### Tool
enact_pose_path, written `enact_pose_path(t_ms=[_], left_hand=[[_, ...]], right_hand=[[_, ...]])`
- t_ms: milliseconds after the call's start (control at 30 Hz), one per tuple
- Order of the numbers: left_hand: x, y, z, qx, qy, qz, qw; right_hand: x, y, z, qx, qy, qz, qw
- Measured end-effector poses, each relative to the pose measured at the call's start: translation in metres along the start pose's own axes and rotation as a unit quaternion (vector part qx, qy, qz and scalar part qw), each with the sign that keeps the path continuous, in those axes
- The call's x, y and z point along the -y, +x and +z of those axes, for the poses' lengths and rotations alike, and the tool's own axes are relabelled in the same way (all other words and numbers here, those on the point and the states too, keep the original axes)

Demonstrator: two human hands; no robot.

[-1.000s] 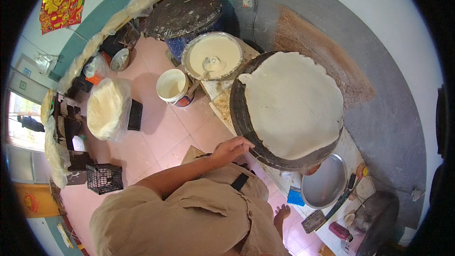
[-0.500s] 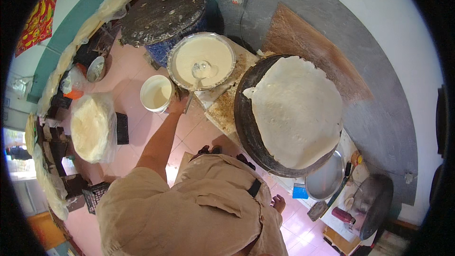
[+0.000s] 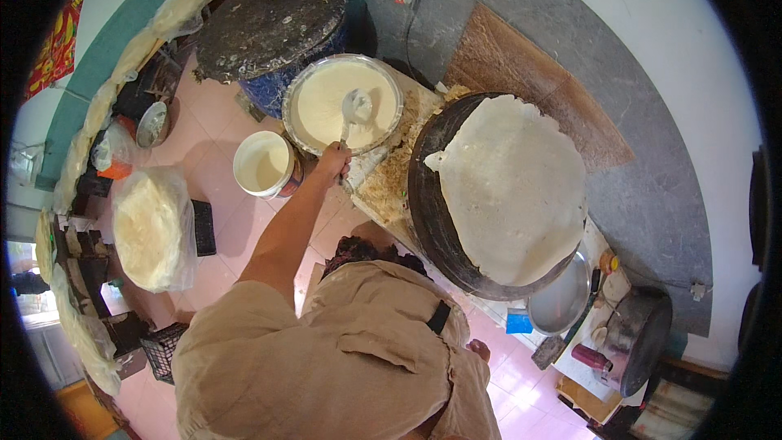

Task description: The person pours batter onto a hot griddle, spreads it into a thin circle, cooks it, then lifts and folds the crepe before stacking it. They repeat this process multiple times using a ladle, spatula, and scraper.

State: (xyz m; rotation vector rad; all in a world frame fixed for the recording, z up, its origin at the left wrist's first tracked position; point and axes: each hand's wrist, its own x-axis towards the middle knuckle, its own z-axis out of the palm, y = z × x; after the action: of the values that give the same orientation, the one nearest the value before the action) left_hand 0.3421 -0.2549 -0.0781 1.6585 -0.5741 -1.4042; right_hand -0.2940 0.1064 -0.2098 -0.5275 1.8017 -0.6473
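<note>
My left hand [image 3: 334, 159] is closed on the handle of a metal ladle [image 3: 357, 104], whose bowl is in a wide metal basin of cream batter [image 3: 322, 106]. A white bucket [image 3: 262, 163] with pale contents stands just left of the hand. To the right, a large round black griddle [image 3: 428, 224] bears a pale, ragged-edged sheet [image 3: 509, 187] over most of its top. My right hand [image 3: 478, 349] hangs low beside my clothing, mostly hidden, so I cannot make out its fingers.
A blue drum with a crusted dark lid [image 3: 273, 24] stands behind the basin. Plastic-wrapped stacks [image 3: 151, 228] and a black crate [image 3: 163, 350] are at left. A steel tray [image 3: 558, 293], blue block [image 3: 519, 320], pink bottle [image 3: 588, 356] and dark pot [image 3: 639, 342] sit at lower right.
My left hand has moved up and left from beside the griddle to the ladle, now gripping it, and the ladle's bowl has shifted in the batter. The view has shifted slightly.
</note>
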Motion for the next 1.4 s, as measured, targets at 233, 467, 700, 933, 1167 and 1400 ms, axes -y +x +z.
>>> enact_pose_path(t_ms=[233,467,700,933,1167,1400], left_hand=[[-0.026,-0.029,-0.014,-0.074,0.426,0.232,0.871],[0.04,0.049,-0.046,-0.14,0.464,0.137,0.864],[0.046,0.05,-0.015,0.001,0.001,-0.081,0.997],[0.033,0.04,-0.007,0.193,-0.466,-0.237,0.83],[0.045,0.038,-0.026,0.264,-0.564,-0.198,0.757],[0.019,0.033,-0.035,0.258,-0.59,-0.131,0.754]], right_hand=[[0.049,-0.014,0.018,0.015,-0.167,-0.116,0.979],[0.298,-0.135,0.064,0.234,-0.205,-0.056,0.949],[0.448,-0.143,0.158,0.055,0.022,-0.437,0.897],[0.455,-0.137,0.186,0.087,0.018,-0.428,0.899],[0.452,-0.135,0.175,0.065,0.021,-0.391,0.918],[0.439,-0.139,0.173,0.065,0.012,-0.359,0.931]])
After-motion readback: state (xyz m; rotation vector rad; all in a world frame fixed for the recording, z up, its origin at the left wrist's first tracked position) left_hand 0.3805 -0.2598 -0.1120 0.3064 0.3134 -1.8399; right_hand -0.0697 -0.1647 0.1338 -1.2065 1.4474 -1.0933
